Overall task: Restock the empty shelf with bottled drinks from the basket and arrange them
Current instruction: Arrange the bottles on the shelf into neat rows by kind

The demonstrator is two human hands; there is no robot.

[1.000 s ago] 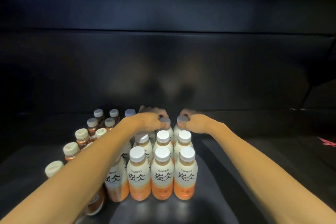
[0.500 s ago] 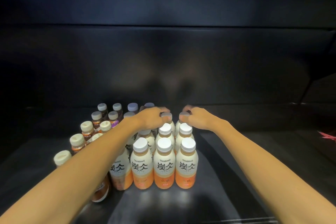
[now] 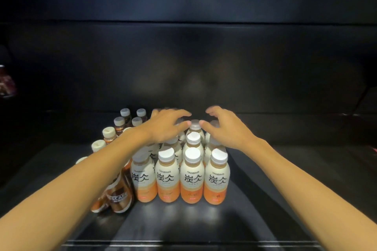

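Note:
Several orange-and-cream Tanbing bottles (image 3: pixel 192 179) with white caps stand in rows on the dark shelf (image 3: pixel 265 199), four across at the front. My left hand (image 3: pixel 165 126) and my right hand (image 3: pixel 226 128) hover over the back rows with fingers spread and loosely curved, holding nothing. Their thumbs flank the cap of a back-row bottle (image 3: pixel 194 124); I cannot tell whether they touch it. My hands hide parts of the back bottles.
Brown Nescafe coffee bottles (image 3: pixel 119 199) stand in a column to the left, partly behind my left forearm, with darker small bottles (image 3: pixel 125 113) behind them. The shelf's back wall (image 3: pixel 193 67) is close behind. Bare shelf floor lies to the right.
Both hands held the caps of two back-row bottles a second ago. They have since let go and spread their fingers above the bottles.

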